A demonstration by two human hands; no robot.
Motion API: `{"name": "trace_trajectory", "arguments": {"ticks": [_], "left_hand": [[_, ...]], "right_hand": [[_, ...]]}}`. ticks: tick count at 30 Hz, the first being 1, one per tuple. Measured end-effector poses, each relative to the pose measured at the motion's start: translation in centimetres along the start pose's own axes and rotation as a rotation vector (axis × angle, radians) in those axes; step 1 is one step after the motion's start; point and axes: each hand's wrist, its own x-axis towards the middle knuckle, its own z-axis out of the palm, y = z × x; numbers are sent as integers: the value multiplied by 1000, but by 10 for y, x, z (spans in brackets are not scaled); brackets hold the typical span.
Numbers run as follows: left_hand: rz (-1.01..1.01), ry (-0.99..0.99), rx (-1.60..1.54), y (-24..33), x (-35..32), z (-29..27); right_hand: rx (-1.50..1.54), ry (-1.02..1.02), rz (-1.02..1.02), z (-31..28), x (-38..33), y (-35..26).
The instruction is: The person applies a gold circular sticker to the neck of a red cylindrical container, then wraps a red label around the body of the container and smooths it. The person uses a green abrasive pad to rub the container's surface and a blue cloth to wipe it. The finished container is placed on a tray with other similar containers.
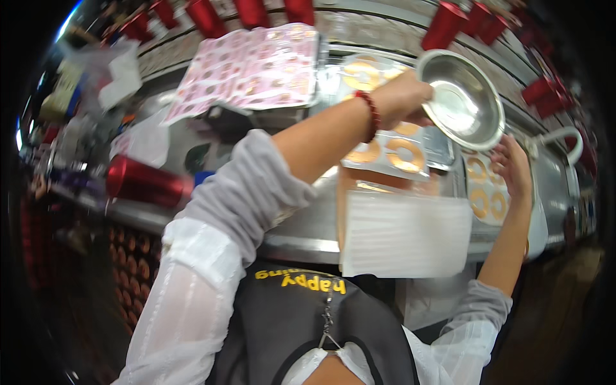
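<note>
A shiny metal bowl [449, 106] is tilted above the right side of the metal table, its hollow facing me. My left hand [405, 99] grips the bowl's left rim, fingers closed around it. By the bowl's lower right edge is my right hand [512, 168], fingers apart; whether they touch the rim I cannot tell. Beneath the bowl lies a clear sheet with gold C-shaped pieces [405, 156]. A second sheet of gold C shapes [489, 202] rests under my right hand. Closer to me, a stack of white sheets [405, 237] sits at the table's front edge.
A pink patterned sheet [250, 67] covers the back left of the table. Near the left front edge lies a red metallic cup [144, 183]. More red cups [444, 24] line the rack behind. A white curved handle or pipe [568, 136] stands at the right.
</note>
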Motion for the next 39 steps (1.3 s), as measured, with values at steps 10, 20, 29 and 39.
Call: {"name": "trace_trajectory", "arguments": {"ticks": [10, 20, 29, 39], "left_hand": [[-145, -198, 133, -3, 100, 97], [-234, -488, 38, -27, 186, 208], [-268, -417, 11, -36, 202, 251], [-251, -426, -6, -37, 199, 260]], "right_hand": [[-410, 808, 133, -164, 126, 54], [-162, 745, 157, -250, 191, 121], [-356, 702, 195, -249, 193, 127], [-520, 647, 205, -243, 195, 127]]}}
